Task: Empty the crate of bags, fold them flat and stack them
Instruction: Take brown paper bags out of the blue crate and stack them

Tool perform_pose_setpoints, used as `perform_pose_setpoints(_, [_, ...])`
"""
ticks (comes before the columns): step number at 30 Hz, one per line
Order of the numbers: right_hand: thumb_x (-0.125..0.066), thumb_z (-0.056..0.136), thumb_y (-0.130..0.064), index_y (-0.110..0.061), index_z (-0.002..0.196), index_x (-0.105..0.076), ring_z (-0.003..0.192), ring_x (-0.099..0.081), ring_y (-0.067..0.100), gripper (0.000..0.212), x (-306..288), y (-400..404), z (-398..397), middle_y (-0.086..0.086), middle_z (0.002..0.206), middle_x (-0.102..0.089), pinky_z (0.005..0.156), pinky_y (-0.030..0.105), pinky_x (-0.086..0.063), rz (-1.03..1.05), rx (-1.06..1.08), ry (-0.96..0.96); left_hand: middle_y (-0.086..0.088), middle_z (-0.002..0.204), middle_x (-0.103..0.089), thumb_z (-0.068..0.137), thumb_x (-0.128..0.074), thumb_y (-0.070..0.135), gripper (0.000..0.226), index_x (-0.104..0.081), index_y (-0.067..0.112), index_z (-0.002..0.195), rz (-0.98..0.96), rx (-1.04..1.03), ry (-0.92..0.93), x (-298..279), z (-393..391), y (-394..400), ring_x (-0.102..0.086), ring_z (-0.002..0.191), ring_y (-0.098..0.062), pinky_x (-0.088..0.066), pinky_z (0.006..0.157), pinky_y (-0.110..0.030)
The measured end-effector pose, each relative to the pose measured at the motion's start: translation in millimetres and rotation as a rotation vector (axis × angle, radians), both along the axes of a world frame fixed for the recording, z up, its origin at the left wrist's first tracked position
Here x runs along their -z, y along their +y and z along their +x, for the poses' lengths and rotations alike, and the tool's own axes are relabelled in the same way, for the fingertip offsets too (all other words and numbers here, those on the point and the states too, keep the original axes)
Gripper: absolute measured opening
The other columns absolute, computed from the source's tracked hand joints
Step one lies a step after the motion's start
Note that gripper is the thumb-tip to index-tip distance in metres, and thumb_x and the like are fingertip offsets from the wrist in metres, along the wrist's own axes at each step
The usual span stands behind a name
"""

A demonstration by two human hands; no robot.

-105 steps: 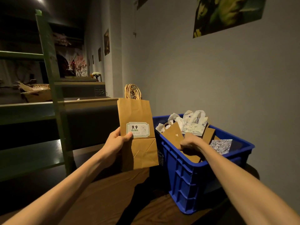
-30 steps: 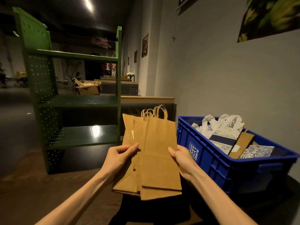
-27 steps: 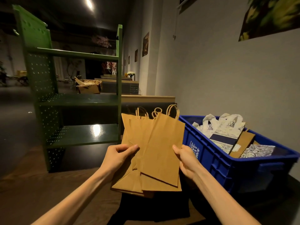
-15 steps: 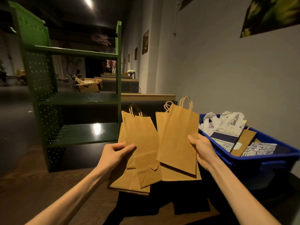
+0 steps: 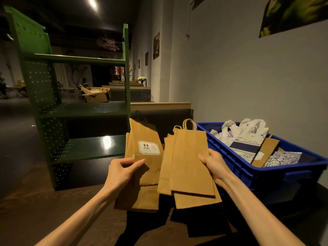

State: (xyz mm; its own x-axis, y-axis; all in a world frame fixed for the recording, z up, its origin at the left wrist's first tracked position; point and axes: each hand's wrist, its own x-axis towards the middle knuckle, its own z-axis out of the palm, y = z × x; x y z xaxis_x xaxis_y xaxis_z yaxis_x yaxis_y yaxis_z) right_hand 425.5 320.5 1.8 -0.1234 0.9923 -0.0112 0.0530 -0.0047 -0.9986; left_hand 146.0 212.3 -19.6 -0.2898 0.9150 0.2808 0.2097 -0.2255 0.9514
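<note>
My left hand (image 5: 124,173) pinches the labelled brown bags (image 5: 142,166) at centre frame, thumb on the front face, fingers curled behind. My right hand (image 5: 213,167) grips the plain brown bags (image 5: 190,167) just beside them by their right edge. Both bunches hang above the dark wooden desk (image 5: 44,210), near the blue crate (image 5: 266,176) at lower right, where white printed bags (image 5: 248,137) still lie. I judge the kraft paper light and fairly stiff, creasing easily and prone to fanning apart, so mid-edge holds across all layers suit better than the twisted handles (image 5: 190,124).
</note>
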Motion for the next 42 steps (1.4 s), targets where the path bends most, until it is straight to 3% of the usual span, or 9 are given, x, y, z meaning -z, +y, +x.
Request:
perform_pose_setpoints(6, [-0.056,0.099,-0.011,-0.021,0.114,-0.063,0.098,-0.070,0.016,0.019,-9,0,0,0.000,0.112,-0.072,0.085,0.036,-0.059,0.240,0.142,0.027,0.001,0.084,-0.078,0.085,-0.075,0.027,0.014,-0.079,0.015,0.087,0.038,-0.038,0.088,5,-2,-3,-0.075,0.084,-0.016,-0.060,0.081,-0.038])
perform_pose_setpoints(9, [-0.056,0.100,-0.013,-0.029,0.100,-0.061,0.075,-0.067,0.006,0.017,-17,-22,-16,-0.014,0.090,-0.069,0.065,0.020,-0.059,0.590,0.222,-0.175,0.014,0.083,-0.074,0.082,-0.078,0.036,0.006,-0.073,0.040,0.082,0.095,-0.197,0.243,8,7,1,-0.071,0.084,-0.009,-0.061,0.080,-0.038])
perform_pose_setpoints(12, [-0.054,0.100,-0.014,-0.014,0.089,-0.060,0.057,-0.060,0.016,0.013,-6,-35,-46,0.003,0.075,-0.064,0.050,0.038,-0.054,0.844,0.188,-0.299,0.026,0.091,-0.068,0.085,-0.076,0.033,0.021,-0.068,0.044,0.101,0.188,-0.196,0.332,8,23,2,-0.066,0.091,0.001,-0.057,0.083,-0.029])
perform_pose_setpoints(15, [-0.061,0.097,-0.020,-0.017,0.109,-0.067,0.076,-0.064,0.004,0.014,16,-49,-80,-0.009,0.091,-0.066,0.067,0.018,-0.054,0.958,0.157,-0.307,0.027,0.092,-0.072,0.089,-0.072,0.032,0.020,-0.071,0.045,0.105,0.215,-0.100,0.454,9,40,4,-0.068,0.091,0.004,-0.056,0.082,-0.025])
perform_pose_setpoints(19, [-0.054,0.097,-0.051,-0.030,0.131,-0.059,0.115,-0.054,-0.005,0.041,41,-72,-108,-0.016,0.125,-0.054,0.095,0.010,-0.045,0.720,-0.106,-0.276,0.016,0.083,-0.075,0.091,-0.067,0.013,0.016,-0.075,0.027,0.091,0.130,-0.063,0.367,20,42,5,-0.071,0.083,-0.002,-0.059,0.081,-0.034])
perform_pose_setpoints(24, [-0.064,0.096,-0.027,-0.033,0.121,-0.063,0.120,-0.049,0.000,0.026,67,-57,-103,-0.017,0.122,-0.051,0.101,0.024,-0.049,0.548,-0.101,-0.327,0.013,0.100,-0.077,0.093,-0.064,0.010,0.023,-0.076,0.027,0.102,-0.051,0.070,0.084,34,24,-12,-0.070,0.098,-0.004,-0.054,0.086,-0.027])
perform_pose_setpoints(29, [-0.079,0.040,-0.084,-0.030,0.151,-0.029,0.138,-0.039,0.020,0.134,64,-38,-87,-0.005,0.149,-0.036,0.114,0.045,-0.037,0.137,-0.079,-0.448,0.012,0.100,-0.077,0.093,-0.061,0.001,0.029,-0.075,0.026,0.098,-0.130,0.098,-0.036,37,9,-17,-0.071,0.096,-0.001,-0.056,0.074,-0.017])
perform_pose_setpoints(34, [-0.091,0.070,-0.026,-0.015,0.101,-0.075,0.084,-0.075,0.014,0.036,67,-28,-76,0.002,0.097,-0.078,0.068,0.027,-0.060,-0.001,-0.071,-0.012,0.016,0.086,-0.076,0.096,-0.057,0.004,0.026,-0.071,0.025,0.100,-0.173,0.025,-0.237,34,13,-11,-0.064,0.091,-0.002,-0.048,0.087,-0.027])
perform_pose_setpoints(42, [-0.086,0.078,-0.023,-0.013,0.107,-0.072,0.097,-0.074,0.024,0.033,83,-19,-70,0.003,0.097,-0.078,0.088,0.047,-0.059,-0.037,0.030,0.187,-0.001,0.102,-0.073,0.091,-0.067,0.022,0.012,-0.071,0.020,0.103,-0.210,0.018,-0.356,37,15,-6,-0.066,0.094,-0.016,-0.048,0.072,-0.028])
